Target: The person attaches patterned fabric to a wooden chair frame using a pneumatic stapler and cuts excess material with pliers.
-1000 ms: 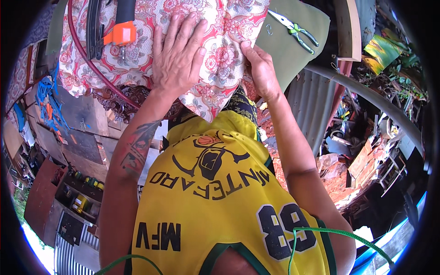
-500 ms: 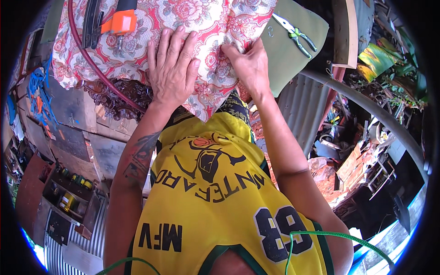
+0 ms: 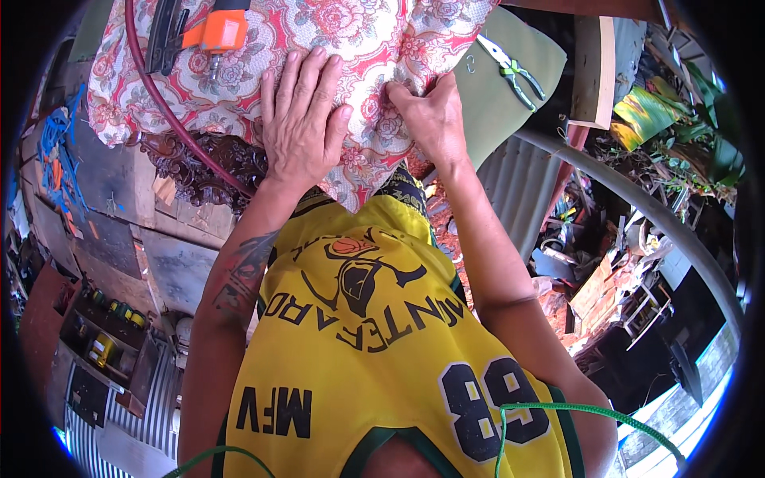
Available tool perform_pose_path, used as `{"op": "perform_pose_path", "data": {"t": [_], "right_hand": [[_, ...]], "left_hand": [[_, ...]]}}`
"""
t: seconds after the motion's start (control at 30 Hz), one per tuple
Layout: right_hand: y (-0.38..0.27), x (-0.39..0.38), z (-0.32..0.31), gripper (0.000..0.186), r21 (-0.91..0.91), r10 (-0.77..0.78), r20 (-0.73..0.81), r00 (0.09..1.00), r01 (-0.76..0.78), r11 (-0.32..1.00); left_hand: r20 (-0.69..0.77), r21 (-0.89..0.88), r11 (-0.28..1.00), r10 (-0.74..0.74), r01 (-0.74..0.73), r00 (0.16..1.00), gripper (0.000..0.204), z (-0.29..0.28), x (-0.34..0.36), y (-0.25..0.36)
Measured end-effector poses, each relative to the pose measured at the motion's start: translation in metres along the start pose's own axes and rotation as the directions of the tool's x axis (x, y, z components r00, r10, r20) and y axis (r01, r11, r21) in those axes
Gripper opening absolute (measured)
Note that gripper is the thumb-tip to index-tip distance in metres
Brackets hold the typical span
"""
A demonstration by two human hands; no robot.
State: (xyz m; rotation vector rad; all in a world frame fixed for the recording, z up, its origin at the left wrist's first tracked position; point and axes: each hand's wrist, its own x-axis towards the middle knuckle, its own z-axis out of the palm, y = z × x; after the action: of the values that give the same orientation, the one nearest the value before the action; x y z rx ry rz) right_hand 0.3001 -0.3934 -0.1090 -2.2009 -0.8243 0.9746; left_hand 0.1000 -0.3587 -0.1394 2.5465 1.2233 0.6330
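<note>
Red and cream floral upholstery fabric [image 3: 366, 32] is spread in front of me, its near end hanging down toward my lap. My left hand [image 3: 303, 119] lies flat on it with the fingers stretched out. Pinched between the thumb and fingers of my right hand [image 3: 432, 115] is a fold of the fabric near its right edge. Left of my left hand rests an orange and black staple gun [image 3: 219, 32], with a dark red air hose [image 3: 163, 107] curving past it. Green-handled pliers [image 3: 512, 73] lie on the olive-green cushion [image 3: 490, 111] at the right.
Dark carved wood [image 3: 203, 163] shows below the fabric's left part. A grey pipe [image 3: 637, 187] and corrugated sheet [image 3: 510, 191] stand at the right, beside scattered debris and leafy plants [image 3: 685, 119]. A tangle of blue cord [image 3: 60, 159] hangs far left. Lower left is a shelf [image 3: 107, 342].
Both hands keep nearly the same place on the fabric, the right still pinching the fold. The view has shifted slightly, so the surroundings sit a little differently.
</note>
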Motion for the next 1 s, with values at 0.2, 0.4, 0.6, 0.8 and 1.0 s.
{"op": "perform_pose_path", "data": {"t": [0.2, 0.4, 0.6, 0.8, 1.0], "right_hand": [[0.009, 0.007, 0.004, 0.077, 0.076, -0.047, -0.005, 0.999, 0.047, 0.996], [-0.005, 0.002, 0.000, 0.075, 0.008, 0.007, 0.044, 0.999, -0.007, 1.000], [0.016, 0.020, -0.004, 0.057, 0.217, -0.086, 0.150, 0.985, 0.052, 0.975], [0.012, 0.034, -0.007, 0.052, 0.263, -0.106, 0.291, 0.951, 0.027, 0.964], [-0.012, 0.026, -0.014, 0.032, 0.251, -0.055, 0.378, 0.924, -0.045, 0.967]], "left_hand": [[-0.036, -0.051, 0.998, -0.044, 0.042, 0.998, 0.061, -0.002, 0.004, 0.009], [-0.036, -0.076, 0.995, -0.073, 0.070, 0.997, 0.063, -0.004, 0.005, 0.011], [-0.038, -0.092, 0.992, -0.088, 0.084, 0.995, 0.066, -0.003, -0.001, 0.010], [-0.121, -0.161, 0.947, -0.298, 0.277, 0.947, 0.087, 0.008, -0.017, 0.033], [-0.196, -0.094, 0.834, -0.550, 0.543, 0.812, 0.105, 0.023, -0.007, 0.067]]}}
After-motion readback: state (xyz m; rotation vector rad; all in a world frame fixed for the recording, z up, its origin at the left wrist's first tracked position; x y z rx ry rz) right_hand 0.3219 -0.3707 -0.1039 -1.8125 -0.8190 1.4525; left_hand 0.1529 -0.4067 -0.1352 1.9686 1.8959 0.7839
